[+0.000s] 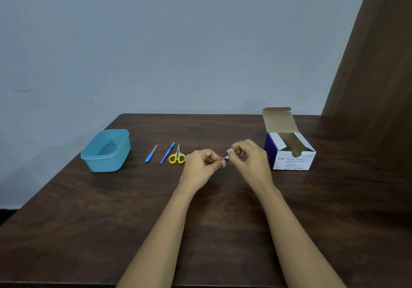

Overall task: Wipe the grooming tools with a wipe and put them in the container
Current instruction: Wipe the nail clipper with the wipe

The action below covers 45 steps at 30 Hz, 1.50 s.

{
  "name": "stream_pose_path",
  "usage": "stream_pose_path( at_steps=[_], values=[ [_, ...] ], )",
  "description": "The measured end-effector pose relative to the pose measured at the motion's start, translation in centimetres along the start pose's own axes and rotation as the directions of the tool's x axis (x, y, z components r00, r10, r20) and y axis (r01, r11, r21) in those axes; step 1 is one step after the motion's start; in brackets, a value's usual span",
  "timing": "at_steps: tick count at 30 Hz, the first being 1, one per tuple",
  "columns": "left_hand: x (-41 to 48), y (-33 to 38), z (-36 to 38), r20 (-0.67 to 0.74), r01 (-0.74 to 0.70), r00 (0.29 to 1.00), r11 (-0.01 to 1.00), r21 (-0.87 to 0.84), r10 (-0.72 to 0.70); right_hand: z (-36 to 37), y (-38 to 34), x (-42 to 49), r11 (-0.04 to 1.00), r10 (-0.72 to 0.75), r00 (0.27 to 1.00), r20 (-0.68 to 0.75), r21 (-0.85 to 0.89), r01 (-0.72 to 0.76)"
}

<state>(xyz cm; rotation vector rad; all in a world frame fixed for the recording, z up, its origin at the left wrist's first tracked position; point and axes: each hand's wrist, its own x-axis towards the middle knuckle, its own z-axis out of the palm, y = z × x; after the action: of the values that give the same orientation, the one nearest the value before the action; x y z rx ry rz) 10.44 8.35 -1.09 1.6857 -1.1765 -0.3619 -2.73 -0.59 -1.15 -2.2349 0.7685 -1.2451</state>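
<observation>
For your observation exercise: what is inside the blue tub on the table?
The tub looks empty: only its bare floor shows. Its near wall hides the floor's front strip.

Carrier: box [293,161], near the far right corner of the table [89,209]; all print is on its white front face.
Brand: "BD", beside a small round logo, at the left end of that face.
Product name: "Alcohol Swabs", in slanted letters just right of the brand.
Second line: "Isopropyl Alcohol 70%", in smaller letters under the product name.
Fine print: several short lines lower on the same face, too small to read.
Bottom line: blurred; cannot be read.
</observation>
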Motion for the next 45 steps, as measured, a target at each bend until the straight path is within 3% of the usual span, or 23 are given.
stream_pose_path(
  at_steps=[3, 10, 18, 22, 28, 33, 40, 45],
  values=[
    [-0.1, 0.1, 0.1, -0.022, -0.009, 1.0, 1.0, 0.001, 0.009, 0.0, 0.0, 0.0, 1.0, 0.028, 0.999, -0.019, -0.003, -0.028],
    [0.0, -0.2, 0.4, -0.057, -0.064, 0.996, 0.994, 0.092, 0.07, -0.3, -0.2, 0.2, 0.983, 0.062, 0.998, 0.03, 0.171, -0.066],
    [-0.6, 0.4, 0.3, 0.004, -0.157, 0.986, 0.915, 0.371, 0.167, -0.8, -0.1, 0.3, 0.998, 0.012, 0.972, 0.234, -0.062, 0.003],
    [-0.3, 0.3, 0.2, 0.009, -0.101, 0.995, 0.944, 0.315, 0.104, -0.8, -0.6, 0.3, 0.99, -0.025, 0.962, 0.273, -0.128, 0.062],
    [-0.2, 0.1, 0.2, 0.026, -0.051, 0.998, 0.993, 0.105, 0.049, -0.8, -0.6, 0.2, 0.989, -0.123, 0.967, 0.223, -0.051, 0.137],
    [0.0, 0.0, 0.3, -0.022, -0.037, 0.999, 0.999, -0.005, 0.037, -0.3, -0.1, 0.2, 0.986, -0.167, 0.984, 0.064, 0.01, 0.167],
    [0.2, 0.1, 0.4, -0.066, -0.062, 0.996, 0.995, -0.074, 0.057, 0.5, -0.8, -0.2, 0.984, -0.069, 0.986, -0.154, 0.151, 0.093],
    [0.2, 0.2, 0.6, -0.093, -0.07, 0.994, 0.988, -0.138, 0.057, 0.7, -1.6, -0.3, 0.958, 0.058, 0.97, -0.234, 0.288, 0.013]
  ],
)
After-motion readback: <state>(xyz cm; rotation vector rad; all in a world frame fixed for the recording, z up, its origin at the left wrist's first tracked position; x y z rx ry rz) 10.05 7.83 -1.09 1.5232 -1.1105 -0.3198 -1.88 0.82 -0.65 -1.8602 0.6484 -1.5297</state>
